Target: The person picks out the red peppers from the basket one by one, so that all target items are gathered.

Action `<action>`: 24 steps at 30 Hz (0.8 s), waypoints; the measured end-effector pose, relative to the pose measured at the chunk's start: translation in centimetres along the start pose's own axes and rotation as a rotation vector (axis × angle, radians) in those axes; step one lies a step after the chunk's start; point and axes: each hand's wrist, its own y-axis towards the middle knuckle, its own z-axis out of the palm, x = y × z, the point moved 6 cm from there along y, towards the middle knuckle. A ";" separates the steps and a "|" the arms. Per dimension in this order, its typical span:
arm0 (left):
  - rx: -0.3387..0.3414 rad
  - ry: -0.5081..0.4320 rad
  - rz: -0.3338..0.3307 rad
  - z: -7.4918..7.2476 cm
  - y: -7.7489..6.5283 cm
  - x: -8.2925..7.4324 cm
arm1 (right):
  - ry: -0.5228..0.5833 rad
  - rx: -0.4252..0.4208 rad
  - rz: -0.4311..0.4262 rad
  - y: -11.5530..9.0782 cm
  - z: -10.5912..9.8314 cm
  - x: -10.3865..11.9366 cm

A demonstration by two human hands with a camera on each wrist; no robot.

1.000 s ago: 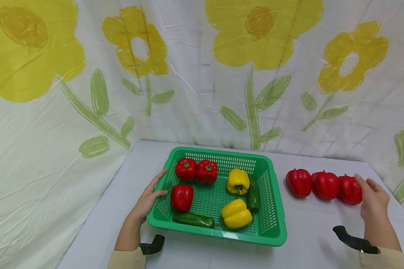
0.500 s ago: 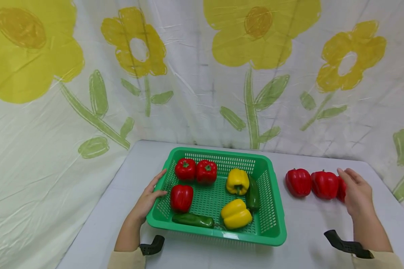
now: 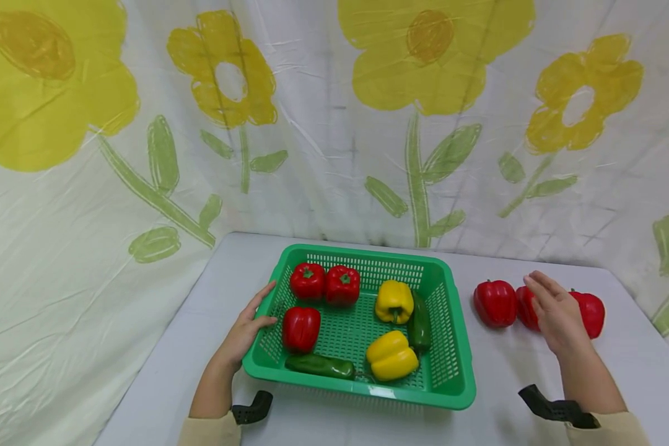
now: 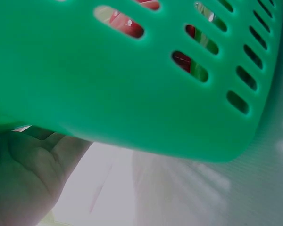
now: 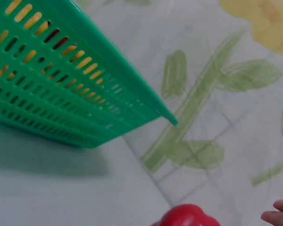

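Observation:
My left hand (image 3: 243,332) is at the left side of a green plastic basket (image 3: 461,347), gripping its rim; the left wrist view shows the palm (image 4: 26,174) below that rim. Over a row of three red bell peppers on the table is my right hand (image 3: 560,319), fingers extended and holding nothing. It partly covers the middle pepper (image 3: 526,308), between the left one (image 3: 495,303) and the right one (image 3: 591,314). In the right wrist view, only fingertips (image 5: 279,215) show at the lower right edge, with a red pepper (image 5: 186,217) nearby.
Inside the basket lie three red bell peppers (image 3: 301,329), two yellow bell peppers (image 3: 391,355) and two long green vegetables (image 3: 320,365). The white table (image 3: 201,328) ends at a hanging cloth (image 3: 323,186) painted with yellow flowers.
My right hand has moved left, from the rightmost red pepper to over the middle one, uncovering the right pepper. The left hand and basket have stayed in place.

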 end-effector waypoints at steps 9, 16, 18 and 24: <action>0.005 -0.007 0.004 0.1 0.0 0.0 | -0.069 0.209 -0.042 0.0 4.5 0.2; 0.009 -0.002 0.010 0.1 0.0 0.0 | -0.238 0.266 -0.096 0.1 7.8 0.6; 0.009 0.005 0.015 0.1 0.0 0.0 | -0.263 0.295 -0.112 -0.1 8.8 0.5; 0.010 0.008 0.022 0.1 0.1 0.0 | -0.347 0.437 -0.166 -0.4 11.5 0.4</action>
